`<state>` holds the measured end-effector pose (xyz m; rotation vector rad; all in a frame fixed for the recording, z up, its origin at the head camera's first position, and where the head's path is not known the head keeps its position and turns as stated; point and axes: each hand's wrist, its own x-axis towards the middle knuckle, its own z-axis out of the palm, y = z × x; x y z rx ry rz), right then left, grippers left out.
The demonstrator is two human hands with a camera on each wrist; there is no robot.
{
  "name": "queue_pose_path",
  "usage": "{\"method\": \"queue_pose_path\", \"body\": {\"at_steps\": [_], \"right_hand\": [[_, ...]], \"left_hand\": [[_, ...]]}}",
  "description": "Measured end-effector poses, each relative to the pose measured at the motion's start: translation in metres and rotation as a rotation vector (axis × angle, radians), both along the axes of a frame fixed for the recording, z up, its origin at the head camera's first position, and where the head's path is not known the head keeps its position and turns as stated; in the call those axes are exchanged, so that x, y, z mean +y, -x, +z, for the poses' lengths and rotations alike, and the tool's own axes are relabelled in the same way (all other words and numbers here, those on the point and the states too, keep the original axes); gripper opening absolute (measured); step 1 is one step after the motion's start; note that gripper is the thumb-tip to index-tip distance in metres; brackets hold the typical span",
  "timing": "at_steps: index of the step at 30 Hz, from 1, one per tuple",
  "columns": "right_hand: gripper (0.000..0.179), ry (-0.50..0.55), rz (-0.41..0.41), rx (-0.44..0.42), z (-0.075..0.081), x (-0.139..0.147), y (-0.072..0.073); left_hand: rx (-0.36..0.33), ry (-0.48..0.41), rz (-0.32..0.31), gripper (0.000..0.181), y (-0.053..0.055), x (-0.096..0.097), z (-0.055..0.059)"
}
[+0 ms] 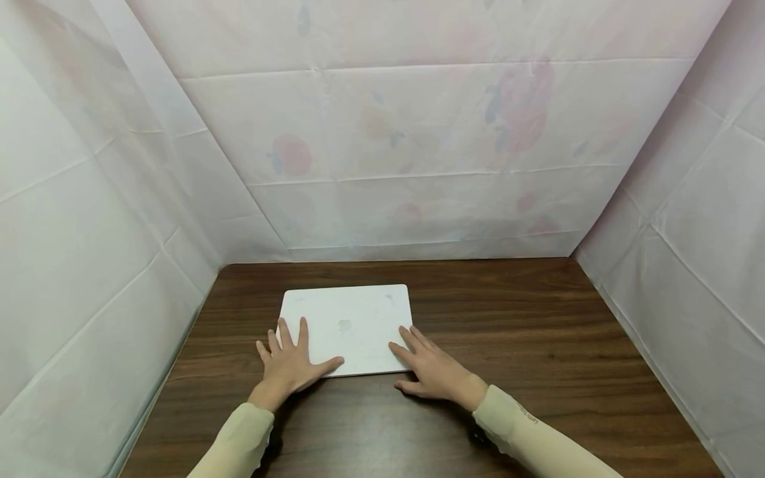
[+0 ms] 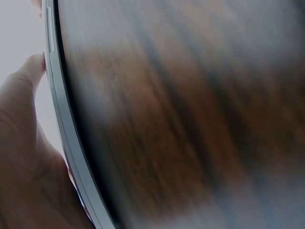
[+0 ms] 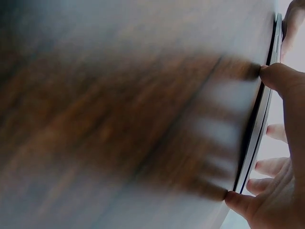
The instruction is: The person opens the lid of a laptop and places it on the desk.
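A closed silver-white laptop [image 1: 364, 325] with a faint logo lies flat on the dark wood table [image 1: 508, 312]. My left hand [image 1: 289, 366] rests on its front left part, fingers spread and thumb along the front edge. At the front right corner my right hand [image 1: 439, 373] touches the lid with outstretched fingers. In the left wrist view, the laptop's edge [image 2: 71, 129] runs beside the left hand [image 2: 28, 148]. The right wrist view has the right hand [image 3: 281, 191] at the laptop's edge [image 3: 255, 133], its thumb and one outer finger touching the side.
Pale cloth walls [image 1: 388, 139] with faded fruit prints enclose the table at the back, left and right. The table's back edge runs a little behind the laptop. Wood surface extends to the right of the laptop and in front of it.
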<state>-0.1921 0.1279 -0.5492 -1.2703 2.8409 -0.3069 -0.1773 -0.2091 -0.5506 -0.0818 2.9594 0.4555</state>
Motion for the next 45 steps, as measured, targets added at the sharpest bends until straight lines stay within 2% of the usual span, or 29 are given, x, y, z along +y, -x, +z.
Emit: {"method": "queue_pose_path", "body": {"at_steps": [8,37,45], "right_hand": [[0.072,0.016,0.004,0.006,0.001,0.004,-0.002],[0.07,0.037,-0.006,0.03,0.004,0.017,-0.005],[0.071,0.029,-0.014,0.041,0.0,0.02,-0.006]], "left_hand": [[-0.017,-0.009,0.006,0.139,-0.001,0.005,0.003],[-0.005,0.002,-0.002,0.138,-0.001,0.018,0.001],[0.013,-0.004,-0.013,0.137,-0.004,0.021,0.002]]}}
